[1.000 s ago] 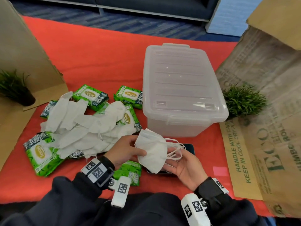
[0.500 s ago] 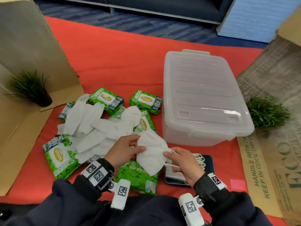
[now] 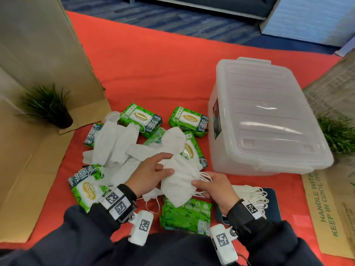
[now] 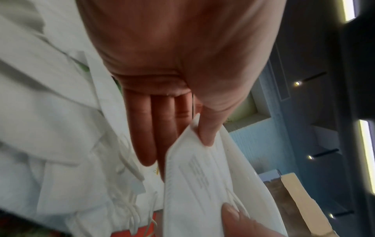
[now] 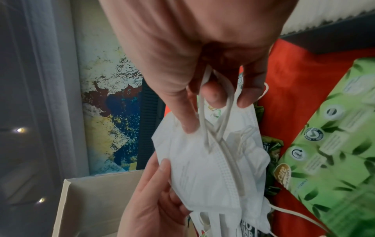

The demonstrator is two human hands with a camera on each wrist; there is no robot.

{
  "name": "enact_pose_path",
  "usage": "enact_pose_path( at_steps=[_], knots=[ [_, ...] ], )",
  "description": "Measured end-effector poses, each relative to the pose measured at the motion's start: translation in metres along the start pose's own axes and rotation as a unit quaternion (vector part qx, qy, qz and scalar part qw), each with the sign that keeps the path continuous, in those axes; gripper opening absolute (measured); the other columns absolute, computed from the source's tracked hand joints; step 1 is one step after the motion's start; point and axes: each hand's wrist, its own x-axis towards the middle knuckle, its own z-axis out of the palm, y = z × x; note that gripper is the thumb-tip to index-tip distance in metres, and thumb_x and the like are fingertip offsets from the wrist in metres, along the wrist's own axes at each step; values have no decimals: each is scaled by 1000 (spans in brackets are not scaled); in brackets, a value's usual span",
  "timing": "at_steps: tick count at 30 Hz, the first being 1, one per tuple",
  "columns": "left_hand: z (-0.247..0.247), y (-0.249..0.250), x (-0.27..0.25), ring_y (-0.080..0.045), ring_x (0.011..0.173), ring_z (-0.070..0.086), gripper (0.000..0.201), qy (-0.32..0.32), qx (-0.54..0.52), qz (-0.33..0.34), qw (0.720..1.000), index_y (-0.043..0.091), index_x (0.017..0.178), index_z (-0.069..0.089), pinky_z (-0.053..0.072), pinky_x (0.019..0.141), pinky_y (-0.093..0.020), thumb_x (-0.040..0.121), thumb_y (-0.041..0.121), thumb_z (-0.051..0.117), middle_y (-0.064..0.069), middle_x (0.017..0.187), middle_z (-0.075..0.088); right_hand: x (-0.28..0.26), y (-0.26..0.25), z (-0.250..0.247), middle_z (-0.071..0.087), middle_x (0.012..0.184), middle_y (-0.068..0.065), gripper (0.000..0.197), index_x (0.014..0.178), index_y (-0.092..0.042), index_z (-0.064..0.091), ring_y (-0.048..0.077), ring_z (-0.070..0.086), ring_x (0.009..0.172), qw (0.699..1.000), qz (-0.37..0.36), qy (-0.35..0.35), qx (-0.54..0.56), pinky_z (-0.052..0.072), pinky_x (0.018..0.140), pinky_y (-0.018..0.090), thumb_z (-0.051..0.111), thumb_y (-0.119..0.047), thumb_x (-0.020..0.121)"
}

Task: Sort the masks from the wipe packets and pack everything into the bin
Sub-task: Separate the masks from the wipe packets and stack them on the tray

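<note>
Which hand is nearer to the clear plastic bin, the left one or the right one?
Right. The right hand sits just in front of the bin, by its near wall, holding the mask. The left hand holds the same mask farther out, over the pile.

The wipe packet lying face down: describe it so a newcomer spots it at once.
Start at the clear lidded bin on the red cloth and come toward the person. The wipe packet lies below both hands; unlike its neighbours, it shows no gold oval logo.

Red cloth over blue striped carpet (dark sofa base behind).
</note>
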Motion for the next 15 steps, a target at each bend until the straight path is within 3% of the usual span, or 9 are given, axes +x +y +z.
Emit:
enact_pose_path(
  at_steps=[3,6,7,9,12,14,15],
  knots=[
    [-12,7,11,-2,66,55,45,-12,48,31,998,43,116,63,51,64,-20,85,15,81,13,70,51,0,-1,6,72,78,6,14,96,8,75,9,60,60,1000,-9,7,-12,46,50,18,77,-1,86],
    [-18,17,18,-14,64,63,49,-64,42,40,996,42,118,61,62,64,-39,85,10,80,3,78,59,-4,0,9,71,79,6,16,94,10,74,7,58,64,999,-31,14,-38,46,57,18,77,-3,86],
    [-19,20,21,-16,63,63,50,-78,57,53,994,45,120,60,62,64,-39,85,13,79,0,81,62,-4,1,8,72,81,6,14,93,7,75,8,59,67,998,-40,20,-54,47,61,20,78,-4,86],
    [-22,24,27,-9,61,61,50,-100,110,102,984,51,124,60,56,64,-28,88,21,78,0,87,64,-6,3,5,77,87,10,13,90,-1,78,11,63,75,994,-53,27,-91,52,71,32,80,-12,85],
    [-22,29,39,-3,72,62,34,-143,247,198,938,51,124,63,45,70,-21,93,37,70,15,100,68,-13,4,1,79,96,13,23,93,-12,81,19,71,87,988,-59,27,-139,56,86,48,80,-32,80],
    [-19,35,47,3,86,61,28,-182,331,225,898,46,123,65,45,77,-24,95,46,64,26,108,68,-17,8,-6,80,90,4,16,88,-19,82,15,72,85,985,-62,29,-159,55,83,43,80,-32,80],
    [-15,38,50,5,84,57,27,-200,362,226,882,44,123,65,43,75,-24,96,47,63,27,101,67,-19,8,-10,78,83,-2,8,83,-21,81,9,68,78,984,-58,27,-167,53,76,38,80,-29,82]
  ],
)
